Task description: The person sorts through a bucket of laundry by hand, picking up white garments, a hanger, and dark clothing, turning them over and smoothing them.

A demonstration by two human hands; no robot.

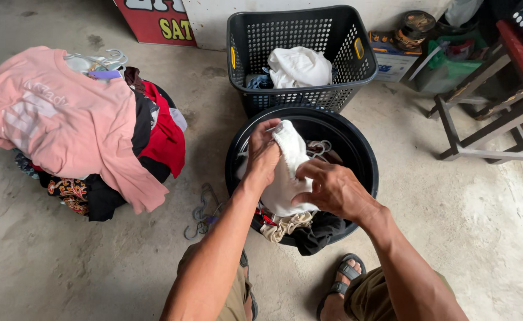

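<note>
Your two hands, left hand (262,156) and right hand (331,189), grip one white garment (286,172) over one round black tub (365,172); one black basket (338,89) sits at twelve o'clock.

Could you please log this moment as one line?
left hand: holds white cloth garment | right hand: holds same | over round black plastic tub

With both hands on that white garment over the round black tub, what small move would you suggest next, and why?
Probably lift the white garment clear of the round black tub. The left hand grips its top and the right hand pinches its side, but its lower part still lies on the other clothes and hangers inside.
</note>
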